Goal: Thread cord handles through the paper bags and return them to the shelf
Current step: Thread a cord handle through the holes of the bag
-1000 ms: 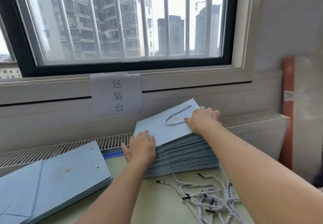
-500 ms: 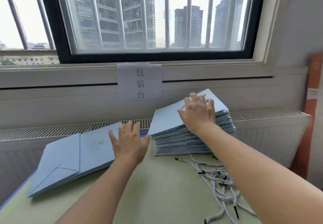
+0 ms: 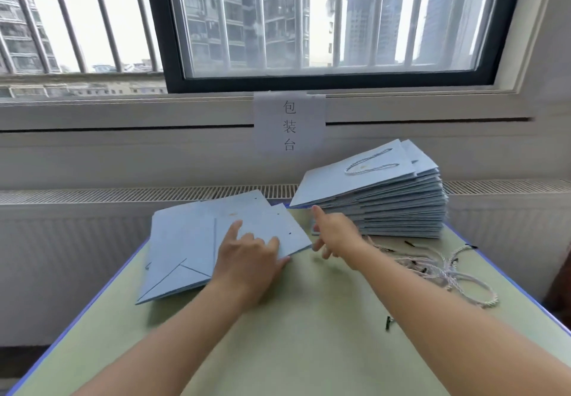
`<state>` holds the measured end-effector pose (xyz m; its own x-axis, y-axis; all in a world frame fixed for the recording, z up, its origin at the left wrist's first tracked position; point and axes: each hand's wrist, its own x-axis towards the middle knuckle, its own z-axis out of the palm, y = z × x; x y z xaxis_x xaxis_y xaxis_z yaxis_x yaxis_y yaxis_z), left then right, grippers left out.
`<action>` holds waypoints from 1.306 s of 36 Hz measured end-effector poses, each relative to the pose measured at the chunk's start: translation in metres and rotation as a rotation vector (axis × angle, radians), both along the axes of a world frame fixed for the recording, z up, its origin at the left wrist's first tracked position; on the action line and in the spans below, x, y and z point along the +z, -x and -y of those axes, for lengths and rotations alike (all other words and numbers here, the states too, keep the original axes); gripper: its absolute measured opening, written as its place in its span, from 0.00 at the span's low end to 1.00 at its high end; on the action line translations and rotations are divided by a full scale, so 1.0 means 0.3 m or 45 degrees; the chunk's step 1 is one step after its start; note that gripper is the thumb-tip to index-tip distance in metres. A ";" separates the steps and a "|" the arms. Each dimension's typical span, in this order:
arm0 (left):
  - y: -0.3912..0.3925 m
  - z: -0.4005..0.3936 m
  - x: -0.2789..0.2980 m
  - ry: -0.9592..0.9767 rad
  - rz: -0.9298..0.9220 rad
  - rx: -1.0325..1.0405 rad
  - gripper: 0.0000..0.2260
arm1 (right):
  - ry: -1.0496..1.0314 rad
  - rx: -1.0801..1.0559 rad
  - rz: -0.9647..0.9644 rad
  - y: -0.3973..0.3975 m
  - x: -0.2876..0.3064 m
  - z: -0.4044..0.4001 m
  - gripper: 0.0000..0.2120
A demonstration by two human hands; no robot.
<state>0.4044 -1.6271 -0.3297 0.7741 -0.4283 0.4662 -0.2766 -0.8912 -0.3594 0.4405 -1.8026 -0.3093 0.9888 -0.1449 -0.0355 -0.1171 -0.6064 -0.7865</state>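
A low pile of flat light-blue paper bags without handles [image 3: 197, 241] lies on the left of the green table [image 3: 309, 334]. My left hand [image 3: 251, 256] grips the near right corner of the top bag, thumb on top. My right hand [image 3: 335, 235] hovers just right of that corner with its fingers spread and index finger extended, holding nothing. A tall stack of blue bags [image 3: 386, 204] stands at the back right; the top one carries a white cord handle [image 3: 370, 165]. Loose white cords [image 3: 445, 269] lie tangled on the table's right side.
A white radiator grille [image 3: 154, 194] runs behind the table under a barred window. A paper sign with printed characters [image 3: 289, 125] hangs on the sill. One small black cord tip [image 3: 387, 323] lies alone on the green table surface near my right forearm.
Both hands left the tall stack on the right and moved left. My left hand now holds the corner of the top handle-less bag. The view has shifted back and to the left.
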 end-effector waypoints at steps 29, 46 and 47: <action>-0.013 0.146 -0.088 0.747 -0.719 0.059 0.22 | 1.242 0.064 0.690 0.053 0.157 0.149 0.20; -0.305 0.298 0.056 0.739 -0.663 0.056 0.29 | 1.414 -0.178 0.768 -0.117 0.238 0.376 0.21; -0.322 0.317 0.061 0.739 -0.708 0.054 0.28 | 1.351 -0.238 0.748 -0.122 0.249 0.403 0.21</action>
